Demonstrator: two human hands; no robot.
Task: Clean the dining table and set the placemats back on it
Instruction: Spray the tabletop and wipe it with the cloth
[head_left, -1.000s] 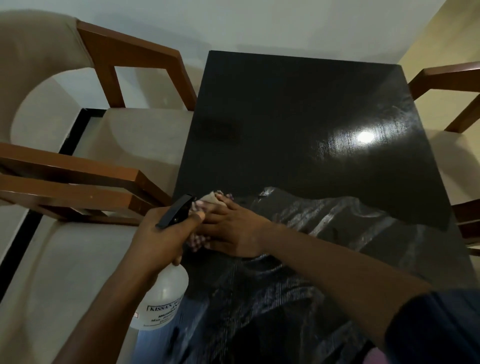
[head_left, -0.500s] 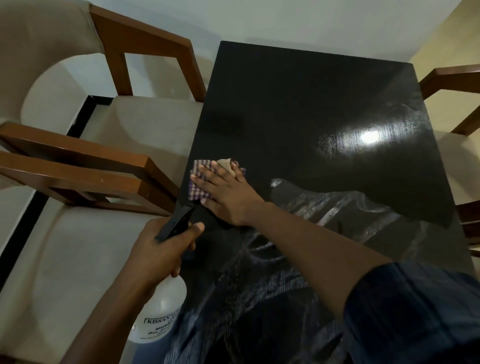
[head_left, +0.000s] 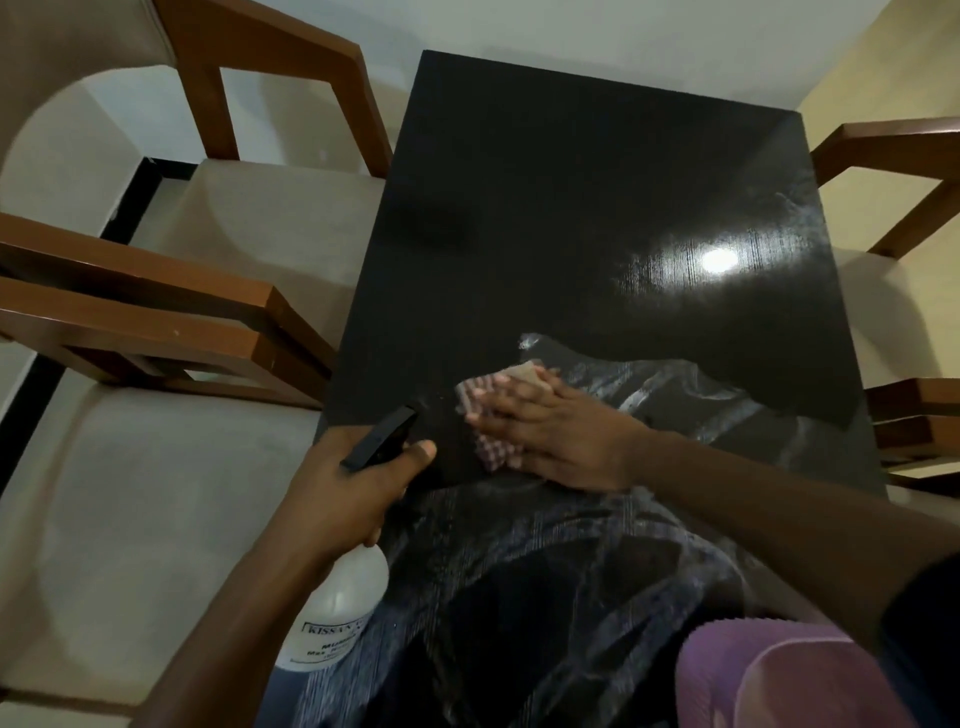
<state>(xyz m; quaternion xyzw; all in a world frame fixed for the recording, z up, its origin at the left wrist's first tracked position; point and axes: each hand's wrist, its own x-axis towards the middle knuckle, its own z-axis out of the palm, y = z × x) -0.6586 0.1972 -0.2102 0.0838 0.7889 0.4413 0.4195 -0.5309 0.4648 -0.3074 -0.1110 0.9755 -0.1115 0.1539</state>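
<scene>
Item 1. Dining table: black, glossy, wood-grained top. The far half is plain dark, with one bright lamp glare near the right edge.

Item 2. Wet streaks: pale smears over the near half of the table, reaching from my right hand back to the near edge and across toward the right edge.

Item 3. Checked cloth: small and folded, lying flat on the table about midway along its length, nearer the left edge than the right.

Item 4. My right hand: palm down on the checked cloth, fingers straight and only slightly spread, pressing it to the table. My forearm crosses the streaked part.

Item 5. Spray bottle: white body with a printed label and a black trigger head. It is off the surface, at the table's left edge toward the near left corner.

Item 6. My left hand: fingers curled round the bottle's neck, thumb beside the trigger head.

Item 7. Chairs: two with brown wooden frames and beige seats along the left edge, and wooden armrests at the right edge.

Item 8. Purple ribbed item: at the near right corner. I cannot tell what it is.
</scene>
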